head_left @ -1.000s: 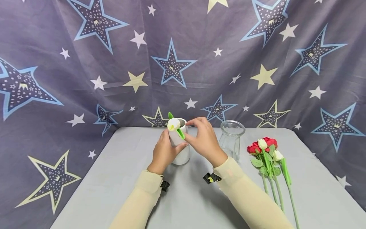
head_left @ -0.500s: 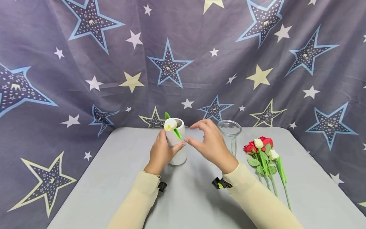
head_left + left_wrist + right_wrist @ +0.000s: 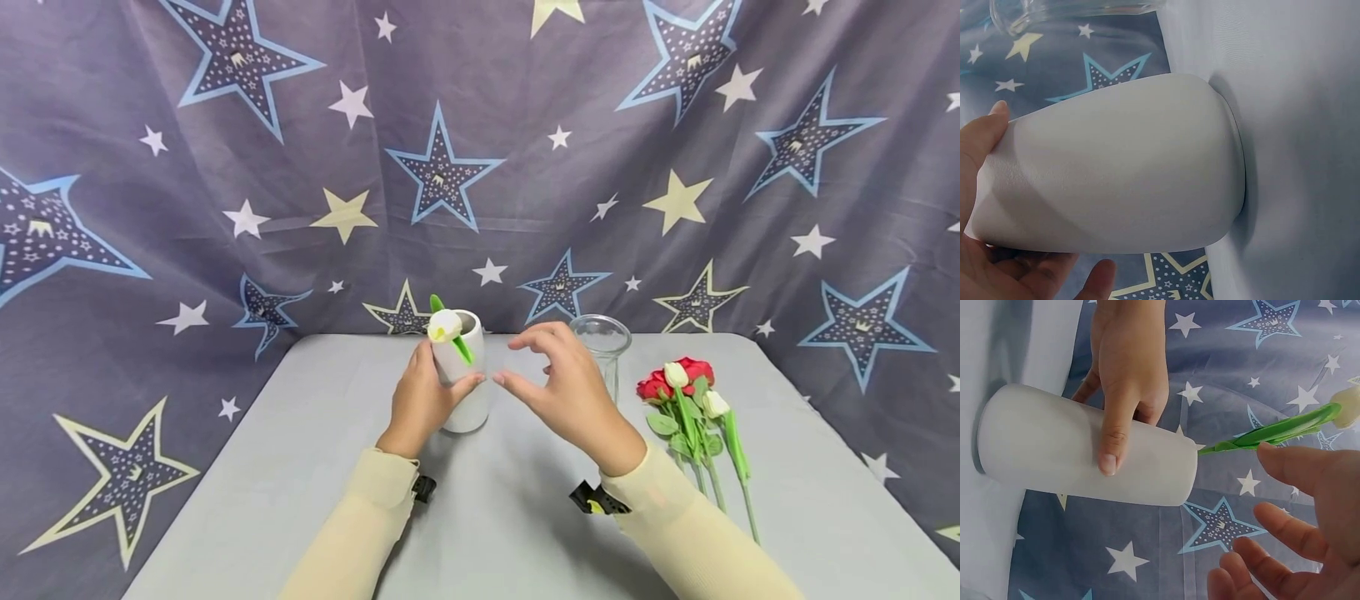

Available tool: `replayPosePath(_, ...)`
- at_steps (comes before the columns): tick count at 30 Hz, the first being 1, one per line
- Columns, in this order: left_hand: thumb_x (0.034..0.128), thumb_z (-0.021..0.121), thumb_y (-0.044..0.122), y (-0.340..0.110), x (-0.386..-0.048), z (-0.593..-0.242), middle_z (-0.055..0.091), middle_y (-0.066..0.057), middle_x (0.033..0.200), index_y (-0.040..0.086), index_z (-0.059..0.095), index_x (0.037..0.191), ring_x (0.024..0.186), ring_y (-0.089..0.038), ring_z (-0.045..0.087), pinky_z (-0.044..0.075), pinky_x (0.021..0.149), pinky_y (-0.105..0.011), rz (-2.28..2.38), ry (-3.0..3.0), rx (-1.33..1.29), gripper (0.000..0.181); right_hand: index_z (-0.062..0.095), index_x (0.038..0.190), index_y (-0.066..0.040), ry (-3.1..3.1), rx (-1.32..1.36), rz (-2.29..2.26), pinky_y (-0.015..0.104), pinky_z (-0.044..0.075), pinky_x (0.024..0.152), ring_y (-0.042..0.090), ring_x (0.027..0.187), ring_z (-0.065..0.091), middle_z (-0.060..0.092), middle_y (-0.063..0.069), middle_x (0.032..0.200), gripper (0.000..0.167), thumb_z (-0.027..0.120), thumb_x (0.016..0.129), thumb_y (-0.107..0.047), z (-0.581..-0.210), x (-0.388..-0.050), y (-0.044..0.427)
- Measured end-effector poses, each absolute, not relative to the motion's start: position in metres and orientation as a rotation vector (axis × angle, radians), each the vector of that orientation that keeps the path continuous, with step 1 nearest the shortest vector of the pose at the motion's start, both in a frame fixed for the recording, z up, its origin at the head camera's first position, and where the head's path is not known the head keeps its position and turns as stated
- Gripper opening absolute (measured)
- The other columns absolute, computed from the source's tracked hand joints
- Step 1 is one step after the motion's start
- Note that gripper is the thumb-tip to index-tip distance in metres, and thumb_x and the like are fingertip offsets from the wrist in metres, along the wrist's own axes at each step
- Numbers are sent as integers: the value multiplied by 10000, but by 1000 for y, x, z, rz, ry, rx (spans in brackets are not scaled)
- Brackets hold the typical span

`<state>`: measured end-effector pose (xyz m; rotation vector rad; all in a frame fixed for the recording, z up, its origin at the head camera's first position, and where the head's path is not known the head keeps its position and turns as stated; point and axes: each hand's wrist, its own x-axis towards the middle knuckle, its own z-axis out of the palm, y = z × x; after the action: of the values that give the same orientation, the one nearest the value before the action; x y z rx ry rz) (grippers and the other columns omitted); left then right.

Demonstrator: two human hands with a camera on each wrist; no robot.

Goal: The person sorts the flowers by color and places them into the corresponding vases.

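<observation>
White vase; left fingers curved round it

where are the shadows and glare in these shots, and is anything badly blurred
Head view: soft shadows on the gray table, small glints on the glass vase; left wrist: a dark shadow at the foot of the white vase; right wrist: shadow there too; no view looks heavily blurred.

Head view bright and even; diffuse shadows lie beside the sleeves on the grey tabletop, pale glints on the glass jar. Backdrop stars look stretched toward the left edge. Wrist views dimmer, soft shade darkening part of the white vase.
</observation>
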<state>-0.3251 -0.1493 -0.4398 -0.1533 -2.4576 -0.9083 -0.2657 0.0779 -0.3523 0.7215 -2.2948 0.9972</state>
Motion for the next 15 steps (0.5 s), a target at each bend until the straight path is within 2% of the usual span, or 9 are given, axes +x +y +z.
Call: replayPosePath(15, 792, 861, 569, -151, -327, -440, 620, -179, 1204, -5, 446, 1408, 1032, -385, 677, 563, 837, -546, -926, -2466, -147, 939, 709, 1153, -195, -2380, 638, 913, 357, 554, 773, 108, 968, 577, 643, -57, 1150, 364, 875, 844, -294, -360, -244, 116)
